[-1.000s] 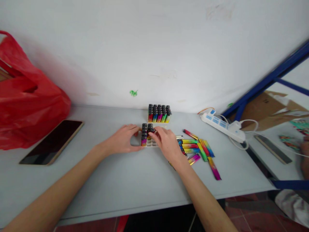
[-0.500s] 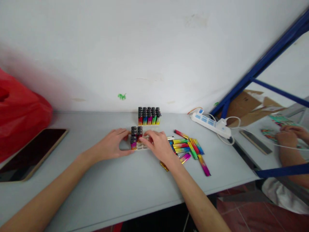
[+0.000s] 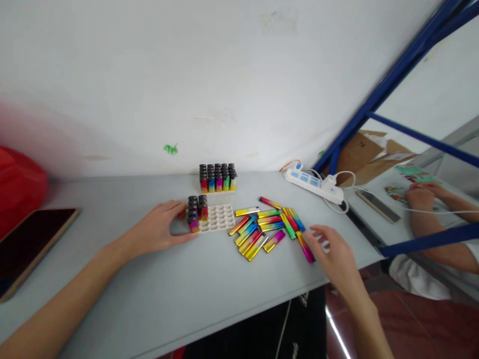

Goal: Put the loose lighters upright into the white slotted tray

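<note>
My left hand (image 3: 162, 227) grips the left end of a white tray (image 3: 218, 218) with round holes, its thumb at the front and its fingers behind. Black-topped lighters (image 3: 193, 212) stand upright in the tray's two left columns, with bare holes to their right. My right hand (image 3: 331, 249) is at the right edge of a spread of shiny, colourful lighter casings (image 3: 250, 239). Its thumb and fingers are apart, by a purple-and-yellow casing (image 3: 306, 248) lying on the table. I see nothing held in it.
A full block of upright lighters (image 3: 218, 178) stands by the wall. At the back right lies a white power strip (image 3: 313, 185) with cords, beside a blue metal frame (image 3: 352, 124). A tablet (image 3: 33, 239) and a red bag (image 3: 20, 187) are left. Another person's hands (image 3: 424, 193) show beyond the frame.
My right hand has left the tray and moved right to the far side of the loose casings. My left hand stays at the tray. The view has shifted to the right.
</note>
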Available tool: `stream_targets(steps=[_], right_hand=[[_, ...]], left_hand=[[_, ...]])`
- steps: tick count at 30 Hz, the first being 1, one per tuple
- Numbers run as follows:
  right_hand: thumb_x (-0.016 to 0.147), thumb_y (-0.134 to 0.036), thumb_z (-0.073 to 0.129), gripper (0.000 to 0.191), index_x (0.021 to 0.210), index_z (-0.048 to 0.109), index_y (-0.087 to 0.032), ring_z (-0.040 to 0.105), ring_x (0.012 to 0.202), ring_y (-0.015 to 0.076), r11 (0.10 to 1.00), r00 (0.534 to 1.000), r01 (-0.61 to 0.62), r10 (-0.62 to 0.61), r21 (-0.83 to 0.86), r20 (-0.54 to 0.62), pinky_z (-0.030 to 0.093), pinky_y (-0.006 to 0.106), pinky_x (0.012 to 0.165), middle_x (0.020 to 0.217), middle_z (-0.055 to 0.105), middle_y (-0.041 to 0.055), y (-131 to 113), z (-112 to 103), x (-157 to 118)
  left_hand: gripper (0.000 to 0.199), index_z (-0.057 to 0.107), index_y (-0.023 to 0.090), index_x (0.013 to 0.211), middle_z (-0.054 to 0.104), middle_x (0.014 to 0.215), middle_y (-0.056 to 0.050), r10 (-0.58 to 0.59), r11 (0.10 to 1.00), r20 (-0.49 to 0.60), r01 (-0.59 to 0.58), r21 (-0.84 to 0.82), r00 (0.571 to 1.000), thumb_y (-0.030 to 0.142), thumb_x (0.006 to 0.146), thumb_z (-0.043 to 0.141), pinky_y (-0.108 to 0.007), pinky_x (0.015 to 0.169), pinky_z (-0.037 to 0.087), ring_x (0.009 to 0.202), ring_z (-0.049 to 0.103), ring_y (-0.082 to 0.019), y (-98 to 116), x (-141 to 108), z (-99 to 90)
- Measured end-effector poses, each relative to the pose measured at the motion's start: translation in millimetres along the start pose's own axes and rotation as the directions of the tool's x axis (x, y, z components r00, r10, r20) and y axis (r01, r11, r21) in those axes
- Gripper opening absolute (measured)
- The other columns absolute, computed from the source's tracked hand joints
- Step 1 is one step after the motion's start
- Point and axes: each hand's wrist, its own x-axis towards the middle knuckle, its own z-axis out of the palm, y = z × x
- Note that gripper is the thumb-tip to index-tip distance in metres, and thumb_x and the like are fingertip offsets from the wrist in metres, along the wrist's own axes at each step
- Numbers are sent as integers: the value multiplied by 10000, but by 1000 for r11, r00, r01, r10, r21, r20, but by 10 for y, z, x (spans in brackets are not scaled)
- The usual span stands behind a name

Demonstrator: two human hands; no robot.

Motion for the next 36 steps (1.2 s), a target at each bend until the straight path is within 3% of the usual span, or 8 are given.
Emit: stream_targets(steps=[5, 12, 18, 21, 23, 26, 29, 36], right_hand=[[945, -806, 585, 644, 1061, 786, -205, 716, 903, 294, 999, 999, -39, 38, -4, -27, 565, 449, 860, 953, 749, 113, 121, 37, -453], [877, -633, 782, 470, 1070, 825, -207, 682, 890, 247, 933, 951, -224, 272, 280, -145, 542, 397, 837, 994, 761, 84, 105, 112, -517], [768, -535, 922, 428, 1007, 760, -220, 688, 949, 176, 437, 781, -250, 618, 864, -87, 568, 317, 861, 1027, 749, 11, -153, 179, -200], [789, -590, 904, 453, 968, 662, -251, 665, 798, 120, 118, 855, -186, 509, 976, 101, 593, 283, 802, 892, 685, -52, -518, 226, 122], [854, -606, 852, 435, 1008, 599, -288, 583, 630, 99, 39, 938, -149, 321, 988, 128, 562, 242, 678, 735, 597, -95, -809, 287, 326], [988, -610, 697, 331, 1067, 564, -317, 324, 432, 92, 113, 987, -157, 38, 981, 154, 311, 186, 436, 581, 428, -125, -1227, 441, 574], [1012, -611, 645, 330, 1085, 589, -294, 209, 446, 97, 284, 949, -221, -158, 933, 273, 194, 212, 428, 577, 319, -124, -1540, 677, 775], [908, -813, 593, 655, 628, 433, -242, 313, 535, 105, 689, 905, -150, -192, 709, 378, 242, 266, 488, 565, 358, -65, -1723, 1309, 914]], left_hand=[[481, 601, 202, 914, 675, 984, -76, 9, 1000, -25, -9, 2, 1000, 674, 852, 678, -383, 877, 483, 908, 617, -276, -61, 20, 46], [510, 613, 192, 952, 685, 1041, -101, 6, 1000, -17, -6, 4, 1000, 688, 852, 685, -396, 879, 489, 940, 630, -294, -88, 18, 59], [514, 623, 194, 954, 693, 1011, -100, 5, 1000, -25, -5, -23, 1000, 697, 858, 669, -407, 892, 507, 931, 646, -294, -18, 3, 21], [526, 639, 205, 993, 706, 1029, -96, -11, 999, -33, 9, -44, 999, 697, 819, 706, -399, 907, 514, 961, 669, -302, -15, -12, 28], [525, 637, 212, 1010, 709, 1040, -94, -15, 999, -33, 13, -45, 999, 694, 816, 714, -394, 928, 513, 982, 678, -302, -15, -21, 32], [538, 640, 206, 1073, 714, 1091, -103, -13, 999, -17, 12, -43, 1000, 683, 835, 710, -413, 972, 510, 1028, 681, -309, 0, -33, 24], [574, 646, 192, 1150, 719, 1144, -118, 0, 998, -22, -2, -59, 1000, 669, 840, 723, -445, 1020, 503, 1080, 682, -328, 22, -46, 9], [528, 660, 208, 1158, 729, 1138, -106, 11, 996, -47, -15, -87, 999, 610, 834, 765, -438, 1019, 505, 1082, 682, -322, 29, -62, 18]])
